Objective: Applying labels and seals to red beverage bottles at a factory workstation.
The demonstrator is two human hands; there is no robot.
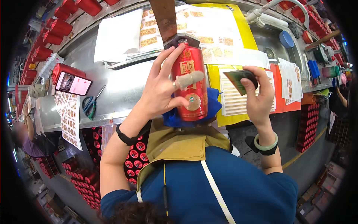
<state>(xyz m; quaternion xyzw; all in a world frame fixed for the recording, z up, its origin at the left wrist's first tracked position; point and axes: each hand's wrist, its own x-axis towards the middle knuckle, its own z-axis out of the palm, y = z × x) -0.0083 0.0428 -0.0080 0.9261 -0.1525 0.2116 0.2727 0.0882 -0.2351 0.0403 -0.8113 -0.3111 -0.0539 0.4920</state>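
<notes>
A red bottle [192, 89] with gold lettering and a round gold seal lies in front of me, its neck end against a dark metal bracket [182, 40]. Its lower end is on a blue cloth [213, 106]. My left hand [159, 87] rests over the bottle with fingers spread; two fingertips touch near the neck. A beige finger cot [189, 79] covers the finger lying across the front, and the thumb is by the seal. My right hand [261, 95] pinches a flat dark green scraper [238, 81], held right of the bottle, above a striped label sheet [233, 102].
Gold label sheets [220, 35] and white paper [117, 39] cover the steel bench. Left are a phone [73, 83], scissors [90, 104] and a hanging label sheet [71, 123]. A sink [274, 41] with a tap [257, 15] is at right. Red bottles [138, 156] stand below.
</notes>
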